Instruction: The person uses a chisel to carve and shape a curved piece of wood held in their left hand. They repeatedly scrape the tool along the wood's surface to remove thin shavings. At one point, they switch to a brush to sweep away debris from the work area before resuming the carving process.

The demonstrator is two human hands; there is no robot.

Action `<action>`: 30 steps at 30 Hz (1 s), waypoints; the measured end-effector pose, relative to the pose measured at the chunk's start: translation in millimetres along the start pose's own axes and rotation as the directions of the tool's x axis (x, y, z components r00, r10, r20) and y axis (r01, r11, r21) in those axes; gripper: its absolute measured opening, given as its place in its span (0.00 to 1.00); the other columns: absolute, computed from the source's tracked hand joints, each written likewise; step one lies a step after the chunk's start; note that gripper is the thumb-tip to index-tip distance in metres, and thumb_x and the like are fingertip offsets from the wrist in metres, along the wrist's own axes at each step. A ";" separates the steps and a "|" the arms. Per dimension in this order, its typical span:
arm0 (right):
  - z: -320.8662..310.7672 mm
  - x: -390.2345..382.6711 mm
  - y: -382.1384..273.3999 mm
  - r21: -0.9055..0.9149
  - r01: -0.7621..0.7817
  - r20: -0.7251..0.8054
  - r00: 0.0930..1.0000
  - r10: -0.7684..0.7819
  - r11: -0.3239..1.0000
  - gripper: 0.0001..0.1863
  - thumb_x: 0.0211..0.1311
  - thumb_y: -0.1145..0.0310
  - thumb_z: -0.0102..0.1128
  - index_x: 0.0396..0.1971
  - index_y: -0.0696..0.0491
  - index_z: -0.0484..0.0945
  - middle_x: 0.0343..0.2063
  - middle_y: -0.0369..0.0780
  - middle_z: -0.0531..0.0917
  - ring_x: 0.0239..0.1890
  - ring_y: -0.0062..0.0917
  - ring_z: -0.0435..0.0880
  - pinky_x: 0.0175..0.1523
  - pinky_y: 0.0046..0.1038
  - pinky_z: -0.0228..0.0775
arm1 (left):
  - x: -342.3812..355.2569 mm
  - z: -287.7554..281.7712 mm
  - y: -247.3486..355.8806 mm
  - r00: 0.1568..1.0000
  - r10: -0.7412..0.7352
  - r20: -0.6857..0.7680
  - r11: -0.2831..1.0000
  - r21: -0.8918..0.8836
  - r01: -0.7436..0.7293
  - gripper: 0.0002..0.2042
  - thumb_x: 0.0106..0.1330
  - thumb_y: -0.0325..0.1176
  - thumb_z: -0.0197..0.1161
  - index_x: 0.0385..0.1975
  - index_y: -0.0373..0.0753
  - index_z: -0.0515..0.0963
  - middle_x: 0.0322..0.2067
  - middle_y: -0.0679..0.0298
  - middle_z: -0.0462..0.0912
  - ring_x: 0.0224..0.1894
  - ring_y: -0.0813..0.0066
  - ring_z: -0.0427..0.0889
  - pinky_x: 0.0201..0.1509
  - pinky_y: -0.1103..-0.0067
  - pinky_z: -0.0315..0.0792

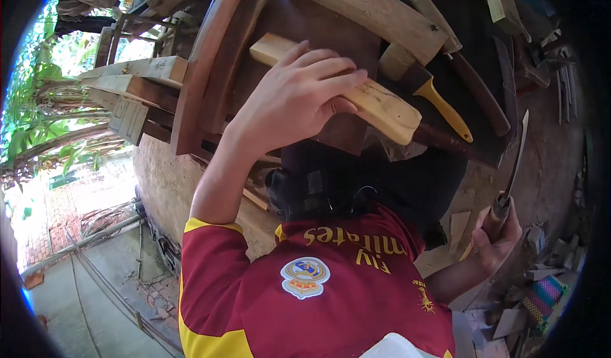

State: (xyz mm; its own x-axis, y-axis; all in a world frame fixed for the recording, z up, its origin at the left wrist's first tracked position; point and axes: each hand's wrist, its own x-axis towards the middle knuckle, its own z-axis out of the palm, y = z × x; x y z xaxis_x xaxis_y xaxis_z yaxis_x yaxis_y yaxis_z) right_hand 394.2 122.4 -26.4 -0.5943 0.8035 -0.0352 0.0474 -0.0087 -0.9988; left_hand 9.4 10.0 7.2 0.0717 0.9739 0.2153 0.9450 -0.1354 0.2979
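My left hand lies over a pale wooden block, fingers across its top and thumb on the near side. One end of the block, at the right, looks rounded, and its middle is covered by the hand. Off to the right, my right hand is closed around the wooden handle of a long, narrow, pointed blade, perhaps a knife or a file. The blade points up and away from me, apart from the block. Beyond the block lies a paintbrush with a yellow handle.
A dark brown work surface sits under the block. Curved wooden pieces lie along its far side, and a reddish-brown plank borders the left. Stacked boards jut out farther left. Wood scraps and a woven multicoloured item lie at the lower right.
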 end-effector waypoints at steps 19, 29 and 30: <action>14.9 38.9 -42.6 -0.424 0.434 0.337 0.890 -0.306 0.795 0.29 0.35 0.79 0.64 0.47 0.59 0.78 0.33 0.47 0.82 0.32 0.29 0.82 0.38 0.24 0.70 | -11.9 1.8 -12.3 0.980 -0.070 -0.186 0.997 -0.031 0.065 0.12 0.43 0.31 0.72 0.28 0.43 0.78 0.27 0.69 0.80 0.32 0.68 0.77 0.39 0.73 0.67; 23.4 86.6 -106.4 -0.538 0.475 0.594 0.800 -0.087 0.697 0.28 0.34 0.83 0.60 0.46 0.58 0.79 0.32 0.49 0.81 0.30 0.37 0.83 0.36 0.27 0.73 | -11.7 7.1 -13.7 0.964 -0.096 -0.248 0.994 -0.066 0.082 0.12 0.41 0.34 0.73 0.25 0.42 0.78 0.24 0.70 0.79 0.29 0.69 0.76 0.35 0.75 0.66; 23.9 89.1 -110.6 -0.548 0.477 0.606 0.793 -0.067 0.688 0.28 0.34 0.83 0.60 0.46 0.58 0.79 0.32 0.49 0.81 0.30 0.37 0.83 0.36 0.27 0.73 | -11.6 7.8 -13.6 0.963 -0.097 -0.253 0.994 -0.071 0.081 0.12 0.41 0.35 0.73 0.24 0.42 0.78 0.24 0.71 0.79 0.28 0.69 0.76 0.34 0.75 0.66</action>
State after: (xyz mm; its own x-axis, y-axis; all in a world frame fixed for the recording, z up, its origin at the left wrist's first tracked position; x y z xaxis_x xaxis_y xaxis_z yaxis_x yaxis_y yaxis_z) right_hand 316.7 180.7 80.2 -0.9608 0.2766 0.0190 0.1888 0.7031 -0.6855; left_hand -1.8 1.9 -6.5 -0.1035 0.9044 0.4139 0.9226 -0.0682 0.3797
